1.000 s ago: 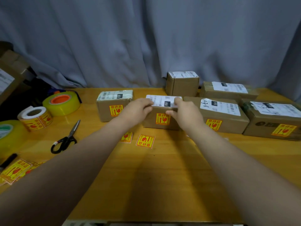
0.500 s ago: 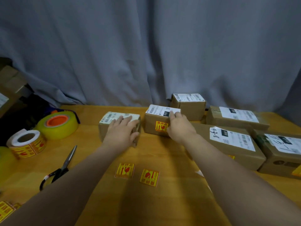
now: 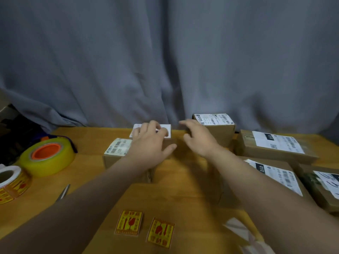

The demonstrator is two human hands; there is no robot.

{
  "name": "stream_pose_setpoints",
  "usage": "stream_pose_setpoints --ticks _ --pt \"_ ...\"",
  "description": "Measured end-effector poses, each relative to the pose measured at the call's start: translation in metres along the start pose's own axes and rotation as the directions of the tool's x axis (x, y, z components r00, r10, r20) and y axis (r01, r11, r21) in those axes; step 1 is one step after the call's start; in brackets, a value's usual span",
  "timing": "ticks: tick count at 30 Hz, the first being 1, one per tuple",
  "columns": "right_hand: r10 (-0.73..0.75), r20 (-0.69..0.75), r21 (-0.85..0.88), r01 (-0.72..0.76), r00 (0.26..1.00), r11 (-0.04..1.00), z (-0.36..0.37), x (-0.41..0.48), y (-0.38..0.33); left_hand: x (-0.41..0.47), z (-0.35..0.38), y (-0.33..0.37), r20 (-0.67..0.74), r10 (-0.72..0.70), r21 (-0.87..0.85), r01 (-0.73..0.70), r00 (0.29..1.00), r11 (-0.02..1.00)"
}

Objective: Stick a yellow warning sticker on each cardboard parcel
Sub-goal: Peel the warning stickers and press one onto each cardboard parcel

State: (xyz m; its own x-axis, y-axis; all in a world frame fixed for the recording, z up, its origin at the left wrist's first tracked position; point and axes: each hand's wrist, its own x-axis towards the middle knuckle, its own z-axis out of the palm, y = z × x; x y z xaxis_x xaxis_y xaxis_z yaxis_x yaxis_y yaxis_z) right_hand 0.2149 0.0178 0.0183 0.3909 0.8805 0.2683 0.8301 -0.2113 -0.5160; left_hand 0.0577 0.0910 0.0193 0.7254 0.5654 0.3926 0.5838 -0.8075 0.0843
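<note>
Several cardboard parcels with white labels stand on the wooden table. My left hand lies on top of a small parcel at the back middle, fingers over its label and thumb at its front. Just left of it sits another small parcel, partly hidden by my forearm. My right hand hovers with loose fingers beside the left face of the far parcel and holds nothing. Two loose yellow warning stickers lie flat near the front.
Three larger parcels line the right side. At left are a yellow tape roll, a roll of yellow stickers and scissor blades. White backing paper lies front right. A grey curtain closes the back.
My left hand left the left parcel and now lies on the middle one, which sits farther back. My right hand let go of that parcel and moved toward the far one.
</note>
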Motion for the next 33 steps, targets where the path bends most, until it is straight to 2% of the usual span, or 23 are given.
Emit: stream_pose_setpoints --ticks 3,5,8,12,14,17,20,23,29,33 --pt "0.093 -0.128 -0.029 -0.098 0.987 0.995 -0.032 0.0 0.033 0.042 0.013 0.032 0.067 0.085 -0.151 -0.074 0.994 0.986" --pt "0.2 -0.19 -0.026 -0.209 0.961 0.978 -0.047 -0.003 0.06 0.069 0.029 0.054 0.134 0.088 -0.227 -0.056 0.987 0.972" --pt "0.369 -0.144 -0.051 -0.379 0.918 0.924 -0.057 -0.002 0.098 0.1 0.053 0.075 0.264 0.017 -0.34 0.077 0.964 0.937" --pt "0.369 -0.065 -0.119 -0.374 0.927 0.92 -0.063 0.009 0.128 0.117 0.07 0.086 0.426 0.019 -0.339 0.141 0.904 0.93" --pt "0.37 -0.015 -0.151 -0.368 0.929 0.917 -0.061 0.009 0.132 0.115 0.071 0.086 0.403 0.008 -0.337 0.14 0.915 0.931" --pt "0.379 0.051 -0.036 -0.377 0.924 0.925 -0.055 0.003 0.128 0.101 0.068 0.083 0.353 -0.049 -0.386 0.193 0.934 0.902" --pt "0.31 -0.041 0.134 -0.302 0.95 0.944 -0.05 -0.004 0.119 0.081 0.06 0.081 0.329 -0.11 -0.533 0.281 0.938 0.798" --pt "0.241 -0.183 0.334 -0.171 0.953 0.927 -0.051 -0.012 0.1 0.064 0.038 0.079 0.215 -0.135 -0.702 0.249 0.967 0.667" --pt "0.141 -0.346 0.464 0.039 0.927 0.885 -0.054 -0.05 0.041 0.026 -0.011 0.061 -0.095 -0.218 -0.759 0.071 0.971 0.647" --pt "0.141 -0.373 0.512 0.077 0.917 0.856 -0.032 -0.089 0.016 -0.024 -0.016 0.055 -0.083 -0.314 -0.815 0.117 0.946 0.567"
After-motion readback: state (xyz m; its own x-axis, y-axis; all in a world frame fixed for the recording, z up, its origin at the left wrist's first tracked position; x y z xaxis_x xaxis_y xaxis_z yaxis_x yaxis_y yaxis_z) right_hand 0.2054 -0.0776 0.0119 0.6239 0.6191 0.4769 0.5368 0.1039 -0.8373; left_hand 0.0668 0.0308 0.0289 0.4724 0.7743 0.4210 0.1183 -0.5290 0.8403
